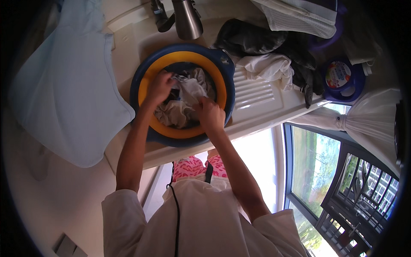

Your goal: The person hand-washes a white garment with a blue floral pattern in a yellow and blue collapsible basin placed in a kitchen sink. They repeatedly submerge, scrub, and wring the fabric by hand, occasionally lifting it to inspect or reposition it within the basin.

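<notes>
A round basin (182, 136) with a dark blue rim and an orange inner wall stands in the sink. Wet clothes (175, 112) in beige and dark tones lie in it. My left hand (162, 85), at the basin's left inside, grips a white cloth (192, 90) near a patterned part of it. The same cloth runs across to my right hand (210, 112), whose fingers are closed on its lower right part. Both hands are over the basin; the fingertips are partly hidden.
Behind the basin is a metal faucet (188, 21). Dark clothes (250, 37) and a crumpled white garment (269, 67) lie on the ribbed drainboard (252, 90), with a purple detergent bottle (343, 78) at its far right. Light blue fabric (74, 90) hangs at left; white fabric (298, 16) hangs at upper right.
</notes>
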A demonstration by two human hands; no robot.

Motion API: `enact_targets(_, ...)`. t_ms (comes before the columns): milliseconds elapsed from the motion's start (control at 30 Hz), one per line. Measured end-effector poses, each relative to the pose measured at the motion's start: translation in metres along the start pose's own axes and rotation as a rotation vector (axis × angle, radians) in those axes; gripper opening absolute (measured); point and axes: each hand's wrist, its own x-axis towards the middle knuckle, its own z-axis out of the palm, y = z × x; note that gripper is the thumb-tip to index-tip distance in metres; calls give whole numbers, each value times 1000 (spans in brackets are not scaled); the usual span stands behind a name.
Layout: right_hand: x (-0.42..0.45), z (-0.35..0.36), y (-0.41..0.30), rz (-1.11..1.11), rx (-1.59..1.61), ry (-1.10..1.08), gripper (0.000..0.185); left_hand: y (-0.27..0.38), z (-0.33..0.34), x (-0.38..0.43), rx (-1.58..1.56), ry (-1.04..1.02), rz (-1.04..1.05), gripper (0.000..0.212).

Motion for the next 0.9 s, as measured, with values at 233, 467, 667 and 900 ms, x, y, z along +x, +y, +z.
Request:
enact_targets(233,-48,-28,-19,-45,55,-120,28,39,-17,-8,-668,-90,-251,37)
enact_targets(467,-54,-35,-5,-26,61,-200,33,47,-54,1,-536,-281,-263,18)
enact_targets(667,-14,-23,26,57,246,-89,35,58,-65,-4,-500,-340,-181,22)
enact_targets(900,34,18,6,-127,594,-43,35,62,-66,-4,-571,-329,0,18)
